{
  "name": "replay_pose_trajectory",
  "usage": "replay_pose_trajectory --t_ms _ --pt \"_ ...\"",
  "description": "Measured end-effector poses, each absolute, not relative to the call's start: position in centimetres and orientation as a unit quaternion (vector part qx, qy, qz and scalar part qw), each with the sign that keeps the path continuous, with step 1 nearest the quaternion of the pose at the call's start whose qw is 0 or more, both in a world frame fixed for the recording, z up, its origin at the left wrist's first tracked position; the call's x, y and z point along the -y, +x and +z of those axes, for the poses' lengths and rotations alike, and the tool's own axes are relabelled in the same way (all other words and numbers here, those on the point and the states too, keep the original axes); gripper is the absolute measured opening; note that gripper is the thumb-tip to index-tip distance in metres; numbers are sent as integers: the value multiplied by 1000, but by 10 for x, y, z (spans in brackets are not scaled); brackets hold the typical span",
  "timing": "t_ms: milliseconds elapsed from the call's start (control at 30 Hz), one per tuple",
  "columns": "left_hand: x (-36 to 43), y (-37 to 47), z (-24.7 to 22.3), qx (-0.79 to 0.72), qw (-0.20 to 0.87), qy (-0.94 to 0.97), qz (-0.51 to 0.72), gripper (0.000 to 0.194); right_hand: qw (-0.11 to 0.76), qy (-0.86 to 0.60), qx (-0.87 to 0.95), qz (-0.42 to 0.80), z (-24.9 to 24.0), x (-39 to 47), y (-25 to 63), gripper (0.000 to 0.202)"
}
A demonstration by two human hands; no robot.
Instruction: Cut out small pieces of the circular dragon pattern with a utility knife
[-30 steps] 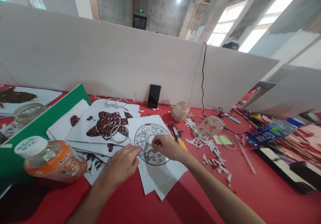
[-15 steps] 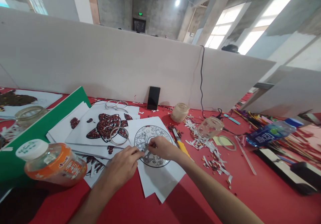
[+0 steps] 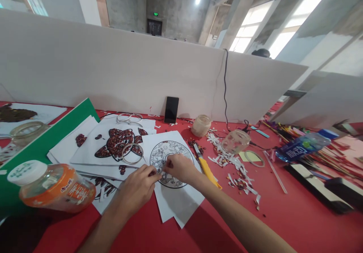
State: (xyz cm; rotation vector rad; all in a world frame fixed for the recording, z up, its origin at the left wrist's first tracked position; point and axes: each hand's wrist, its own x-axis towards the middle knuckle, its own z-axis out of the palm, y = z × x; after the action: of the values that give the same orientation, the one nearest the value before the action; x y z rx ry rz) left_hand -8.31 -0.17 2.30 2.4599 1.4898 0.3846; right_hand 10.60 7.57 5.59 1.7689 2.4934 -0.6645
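A white sheet [image 3: 181,209] with a round black-line pattern [image 3: 163,149] lies in front of me. My right hand [image 3: 180,167] is over the middle of the pattern, its fingers closed in a pinch; whatever is between them is hidden. My left hand [image 3: 138,185] rests at the sheet's left edge, fingers bent together and thumb and forefinger meeting close to the right fingertips. I cannot make out what it pinches. A yellow-handled utility knife [image 3: 209,174] lies just right of the sheet. Left of it, a fox-like picture filled with dark red beans [image 3: 120,143] is on stacked papers.
An orange-labelled jar [image 3: 64,188] stands at left before a green board [image 3: 89,109]. A phone [image 3: 171,109] leans on the white partition [image 3: 127,68]. Glass jars [image 3: 201,125], paper shreds [image 3: 242,177], a tape roll [image 3: 254,158] and a blue-labelled bottle [image 3: 303,147] lie to the right.
The whole view has shifted slightly, so things appear a little farther left. Both hands keep nearly the same place and closed pose over the sheet.
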Motion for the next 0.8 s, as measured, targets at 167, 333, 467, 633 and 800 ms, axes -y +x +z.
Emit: replay_pose_trajectory --t_ms 167,333,467,633,800 --pt "3 -82 24 -513 124 839 130 41 -26 593 -785 -176 53 -77 114 25" --pt "2 -82 26 -516 143 835 127 41 -75 588 -792 -148 48 -71 119 26" --pt "3 -82 26 -518 140 833 133 43 -96 591 -790 -129 43 -66 117 24" --pt "5 -83 27 -522 155 823 161 39 -151 619 -767 -78 47 -55 155 19" --pt "6 -80 17 -539 155 806 187 41 -121 703 -700 28 32 -36 213 31"
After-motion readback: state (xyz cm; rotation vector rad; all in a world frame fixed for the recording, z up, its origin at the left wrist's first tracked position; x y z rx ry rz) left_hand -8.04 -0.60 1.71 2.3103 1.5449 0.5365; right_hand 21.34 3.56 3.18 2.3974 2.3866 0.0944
